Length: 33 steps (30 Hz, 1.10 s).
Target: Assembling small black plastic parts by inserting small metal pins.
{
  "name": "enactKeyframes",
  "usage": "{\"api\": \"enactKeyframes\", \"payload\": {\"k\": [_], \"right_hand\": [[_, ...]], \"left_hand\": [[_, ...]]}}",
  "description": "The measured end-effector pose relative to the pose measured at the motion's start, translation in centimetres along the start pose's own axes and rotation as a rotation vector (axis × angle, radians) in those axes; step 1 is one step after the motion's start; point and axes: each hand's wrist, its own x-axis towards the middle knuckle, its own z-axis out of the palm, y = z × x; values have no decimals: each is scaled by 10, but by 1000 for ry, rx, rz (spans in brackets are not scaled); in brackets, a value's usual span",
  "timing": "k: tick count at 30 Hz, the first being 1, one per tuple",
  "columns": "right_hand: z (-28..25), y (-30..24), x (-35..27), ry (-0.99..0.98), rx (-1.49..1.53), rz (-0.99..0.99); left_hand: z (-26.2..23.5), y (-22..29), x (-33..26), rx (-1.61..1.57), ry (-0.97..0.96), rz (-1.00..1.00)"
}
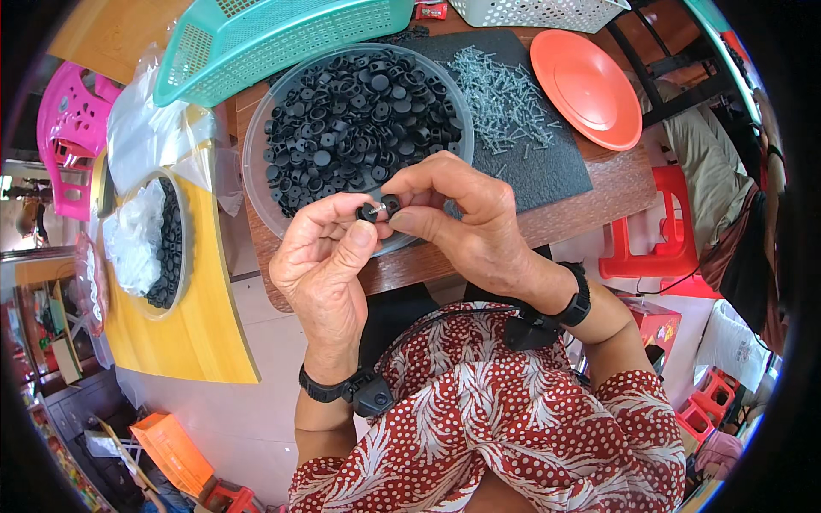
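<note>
Hands meet just in front of the clear bowl's near rim (265, 214), over the table edge. Left hand (323, 261) pinches a small black cap (369, 211) between thumb and forefinger; right hand (457, 224) pinches a second black cap (391, 203) touching the first. Both hands are closed on their caps, other fingers curled.

Bowl is heaped with black caps (359, 120), level nearly to the rim. Behind the bowl, a teal basket (256, 43) overlaps its far edge. Right of the bowl, touching it, a dark mat (556, 175) carries a loose scatter of grey nails (505, 98); beyond the nails, an orange plate (586, 85) hangs partly past the table edge. Left of the bowl, a second dish (167, 244) of caps sits on a yellow board (201, 333), half covered by a plastic bag (132, 239).

Open room: narrow strip of brown table (599, 192) between bowl and near edge; floor open below the board.

Hard to tell: whether the two caps are joined or only pressed together. A white basket (539, 13) is cut off at the top. Picture rim dark and bent.
</note>
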Motion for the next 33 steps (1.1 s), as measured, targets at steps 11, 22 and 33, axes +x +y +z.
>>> {"api": "enactKeyframes", "payload": {"k": [11, 22, 33], "right_hand": [[-17, -7, 1, -89, 445, 306], [-21, -8, 5, -136, 516, 381], [-18, -8, 4, -121, 475, 382]], "left_hand": [[9, 7, -2, 128, 2, 66], [12, 8, -5, 319, -6, 188], [12, 6, -3, 510, 9, 308]]}}
